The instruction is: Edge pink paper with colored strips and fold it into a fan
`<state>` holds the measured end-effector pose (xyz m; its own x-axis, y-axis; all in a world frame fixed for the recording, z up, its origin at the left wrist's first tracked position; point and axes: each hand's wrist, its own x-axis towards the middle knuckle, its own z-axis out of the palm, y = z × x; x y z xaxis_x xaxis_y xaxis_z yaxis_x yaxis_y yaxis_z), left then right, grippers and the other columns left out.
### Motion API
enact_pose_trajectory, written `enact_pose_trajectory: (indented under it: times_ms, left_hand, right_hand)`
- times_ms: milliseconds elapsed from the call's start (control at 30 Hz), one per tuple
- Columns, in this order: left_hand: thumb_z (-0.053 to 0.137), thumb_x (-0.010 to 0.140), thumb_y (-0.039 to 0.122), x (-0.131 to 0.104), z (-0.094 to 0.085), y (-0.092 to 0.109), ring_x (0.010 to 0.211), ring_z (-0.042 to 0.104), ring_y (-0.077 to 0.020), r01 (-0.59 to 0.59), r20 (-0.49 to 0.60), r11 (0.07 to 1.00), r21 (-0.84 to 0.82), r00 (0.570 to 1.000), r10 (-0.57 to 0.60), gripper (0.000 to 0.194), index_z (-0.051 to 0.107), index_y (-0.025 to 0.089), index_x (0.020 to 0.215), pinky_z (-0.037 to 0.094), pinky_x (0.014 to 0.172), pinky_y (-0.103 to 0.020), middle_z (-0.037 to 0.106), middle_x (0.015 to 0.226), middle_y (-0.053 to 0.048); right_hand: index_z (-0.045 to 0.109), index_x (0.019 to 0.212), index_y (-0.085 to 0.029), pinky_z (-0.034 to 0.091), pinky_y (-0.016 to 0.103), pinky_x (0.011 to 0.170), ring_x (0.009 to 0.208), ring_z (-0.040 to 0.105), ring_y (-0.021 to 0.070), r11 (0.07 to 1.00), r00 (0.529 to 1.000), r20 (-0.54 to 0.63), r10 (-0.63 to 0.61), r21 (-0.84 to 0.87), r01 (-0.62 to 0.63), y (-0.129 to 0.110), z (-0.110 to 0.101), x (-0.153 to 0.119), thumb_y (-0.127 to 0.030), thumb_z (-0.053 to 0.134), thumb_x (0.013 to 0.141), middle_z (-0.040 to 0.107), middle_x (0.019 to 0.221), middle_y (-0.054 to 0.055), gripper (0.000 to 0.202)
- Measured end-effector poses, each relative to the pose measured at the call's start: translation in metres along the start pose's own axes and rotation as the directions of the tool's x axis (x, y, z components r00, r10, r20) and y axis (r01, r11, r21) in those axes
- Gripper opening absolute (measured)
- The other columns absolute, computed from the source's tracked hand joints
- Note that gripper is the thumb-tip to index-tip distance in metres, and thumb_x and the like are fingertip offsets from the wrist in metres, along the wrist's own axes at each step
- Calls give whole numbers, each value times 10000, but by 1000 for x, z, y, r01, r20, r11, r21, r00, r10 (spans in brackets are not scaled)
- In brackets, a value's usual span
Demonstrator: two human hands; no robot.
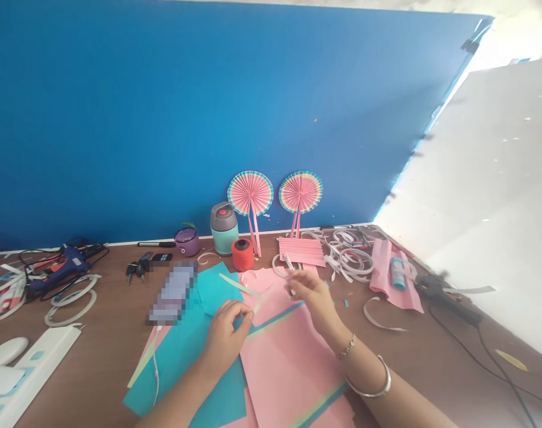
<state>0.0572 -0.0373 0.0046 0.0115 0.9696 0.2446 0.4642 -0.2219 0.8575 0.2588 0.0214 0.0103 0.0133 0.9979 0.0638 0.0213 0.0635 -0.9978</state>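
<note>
At the near side, a pink sheet [288, 362] w/ yellow and blue bands is laid on the counter [101, 368], overlapped w/ teal paper [181, 368] to its L. Above the sheets, a thin strip [259, 304] is held in the fingers of the L hand [228, 333]; thumb and index are closed on its near end. From there the long axis is slanted up, away and to the R, toward the fingers of the R hand [314, 300], which are drawn together, slightly higher and farther out. The strip is thus set btwn the two hands, w/ the visible end nearest the L; whether the far end is gripped by the R cannot be told (blurred). Strip appearance: narrow, pale yellowish, approx. straight, washed out toward the R end. Just beyond the L fingers, a 2nd pale green strip [237, 285] is seen at the teal paper, slanted the opposite way. Farther out, a red container [243, 258] and a pleated pink piece [301, 251] are placed, w/ a coil of white strips [357, 261] to the R. At the rear, two round pleated fans [251, 195] are stood upright, side by side, in front of the blue panel [141, 119].
</note>
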Motion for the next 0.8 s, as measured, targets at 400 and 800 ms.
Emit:
enact_pose_trajectory:
  times_ms: [400,800]
  left_hand:
    - [510,818,213,-5,2,10,775,530,-224,-127,93,989,69,988,121,156,558,239,671,396,739,-331,609,738,-31]
    - [528,841,198,-16,7,0,1010,578,-263,-214,215,953,212,962,168,231,667,269,1011,417,877,-386,689,1040,-59]
  right_hand:
    - [592,1086,-234,235,519,1071,1133,518,242,378,573,647,-503,-432,819,-12,19,-29,-126,478,793,668,1048,64,332]
    - [556,713,-176,380,228,568,589,472,112,925,892,448,-52,-315,212,-8,-8,-1,-256,502,809,551,659,-11,136]
